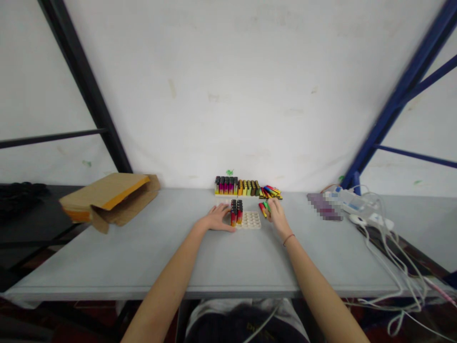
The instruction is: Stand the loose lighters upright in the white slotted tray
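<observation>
A white tray with round holes (252, 221) lies mid-table, with red-and-yellow lighters (236, 215) standing upright in its left columns. My left hand (217, 218) rests against the tray's left end, thumb and fingers spread, steadying nothing between them. Right of the tray, my right hand (277, 214) has its fingers closed at a red-and-yellow lighter (263, 210); a green lighter (266, 206) shows by the fingertips. The palm hides how many it grips. Just behind that hand lies a loose pile of coloured lighters (272, 191).
Two filled lighter blocks, one purple-toned (226, 186) and one yellow-green (248, 187), stand near the wall. An open cardboard box (110, 197) lies at left. A power strip (352, 200) and white cables (387, 243) occupy the right side, beside a blurred purple item (324, 206).
</observation>
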Demonstrator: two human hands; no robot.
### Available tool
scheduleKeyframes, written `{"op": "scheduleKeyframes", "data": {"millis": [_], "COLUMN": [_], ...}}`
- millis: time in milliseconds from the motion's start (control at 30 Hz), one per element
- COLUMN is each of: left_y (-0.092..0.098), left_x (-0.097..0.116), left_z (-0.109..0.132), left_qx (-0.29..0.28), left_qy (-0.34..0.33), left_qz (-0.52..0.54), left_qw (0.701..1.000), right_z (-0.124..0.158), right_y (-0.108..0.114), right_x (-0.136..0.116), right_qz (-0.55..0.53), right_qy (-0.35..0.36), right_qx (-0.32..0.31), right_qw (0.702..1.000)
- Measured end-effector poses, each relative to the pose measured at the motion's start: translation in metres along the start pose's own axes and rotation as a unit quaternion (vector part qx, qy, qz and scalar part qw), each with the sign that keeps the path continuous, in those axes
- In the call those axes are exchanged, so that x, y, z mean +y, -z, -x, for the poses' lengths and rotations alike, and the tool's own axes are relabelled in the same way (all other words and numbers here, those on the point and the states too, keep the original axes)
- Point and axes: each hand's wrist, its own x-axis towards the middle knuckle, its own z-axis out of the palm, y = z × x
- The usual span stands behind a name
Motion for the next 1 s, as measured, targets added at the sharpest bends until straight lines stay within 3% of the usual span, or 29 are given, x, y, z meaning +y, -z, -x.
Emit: {"op": "scheduleKeyframes", "data": {"millis": [67,167,367,733,933,1000], "left_y": [-0.001,-0.001,-0.002,0.001,0.000,0.000], "left_x": [0.000,-0.001,-0.001,0.004,0.003,0.003], "left_z": [0.000,0.000,0.000,0.002,0.001,0.001], "left_qx": [0.004,0.008,0.012,-0.004,0.004,0.001], "left_qy": [-0.002,-0.003,-0.005,0.006,0.004,0.006], "left_qz": [-0.001,0.001,0.003,0.003,-0.004,-0.007], "left_qw": [1.000,1.000,1.000,1.000,1.000,1.000], "right_z": [0.006,0.012,0.020,0.025,0.025,0.019], "right_y": [-0.006,-0.014,-0.027,-0.035,-0.034,-0.028], "right_x": [-0.005,-0.010,-0.007,-0.003,-0.010,-0.009], "right_qz": [0.024,0.065,0.090,0.151,0.224,0.245], "right_qy": [0.051,0.107,0.099,0.166,0.236,0.251], "right_qx": [-0.058,-0.096,-0.157,-0.130,-0.149,-0.122], "right_qw": [0.997,0.987,0.978,0.966,0.934,0.928]}}
